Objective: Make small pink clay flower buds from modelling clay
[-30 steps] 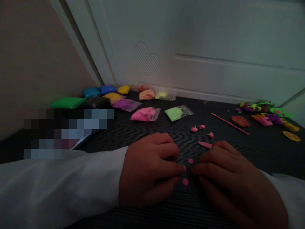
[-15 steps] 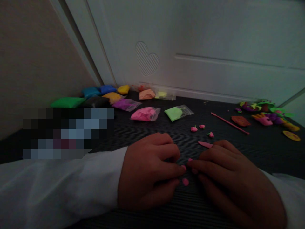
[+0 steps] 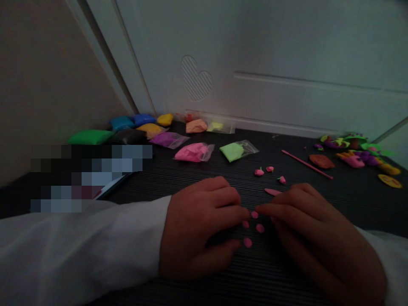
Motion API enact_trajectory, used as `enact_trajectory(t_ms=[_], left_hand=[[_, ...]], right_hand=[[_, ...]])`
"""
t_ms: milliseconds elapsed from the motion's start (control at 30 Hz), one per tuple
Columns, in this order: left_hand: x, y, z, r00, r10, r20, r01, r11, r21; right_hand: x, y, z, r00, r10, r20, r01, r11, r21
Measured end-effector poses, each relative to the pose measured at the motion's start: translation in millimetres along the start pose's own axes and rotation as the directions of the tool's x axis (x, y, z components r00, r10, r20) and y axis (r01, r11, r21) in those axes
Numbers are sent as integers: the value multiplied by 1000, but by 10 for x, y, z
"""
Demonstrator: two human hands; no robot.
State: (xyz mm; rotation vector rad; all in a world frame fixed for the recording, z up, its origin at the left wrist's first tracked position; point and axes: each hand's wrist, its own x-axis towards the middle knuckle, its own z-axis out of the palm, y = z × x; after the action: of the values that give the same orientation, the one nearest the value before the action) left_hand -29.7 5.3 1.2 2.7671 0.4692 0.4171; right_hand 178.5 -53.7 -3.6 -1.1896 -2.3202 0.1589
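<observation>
Several small flat pink clay discs lie on the dark tabletop between my hands. My left hand rests palm down, thumb and index finger apart, its index fingertip just above one of the discs. My right hand has its index fingertip beside the farthest disc. A speck of pink clay shows between its index finger and thumb, mostly hidden by the fingers. Beyond that hand, a pink pointed blade-like tool sticks out, its other end covered. Three little pink clay rosebuds with green bits lie farther back.
Bags of coloured clay, including pink and light green, line the back left. A pink modelling stick lies beside a reddish-brown piece. Colourful clay figures stand at the right. A white panel rises behind; a blurred device lies left.
My right hand has drawn slightly right and up off the discs, uncovering the nearer one. My left thumb and index finger have spread apart, and the index fingertip has moved forward past its disc.
</observation>
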Motion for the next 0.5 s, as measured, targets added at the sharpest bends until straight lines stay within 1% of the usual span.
enact_trajectory(t_ms=[67,200,300,500], left_hand=[[0,1,-5,1000,4,-4,-4,1000,-4],[4,1,-9,999,22,46,-23,999,31],[7,3,-7,998,25,49,-27,998,48],[4,8,-5,998,33,45,-36,997,73]], right_hand=[[-3,2,-10,1000,2,-4,-2,1000,12],[-12,18,-20,1000,8,-13,-8,1000,13],[-21,38,-18,1000,16,-27,-16,1000,7],[-22,78,-32,996,90,-28,-89,995,46]])
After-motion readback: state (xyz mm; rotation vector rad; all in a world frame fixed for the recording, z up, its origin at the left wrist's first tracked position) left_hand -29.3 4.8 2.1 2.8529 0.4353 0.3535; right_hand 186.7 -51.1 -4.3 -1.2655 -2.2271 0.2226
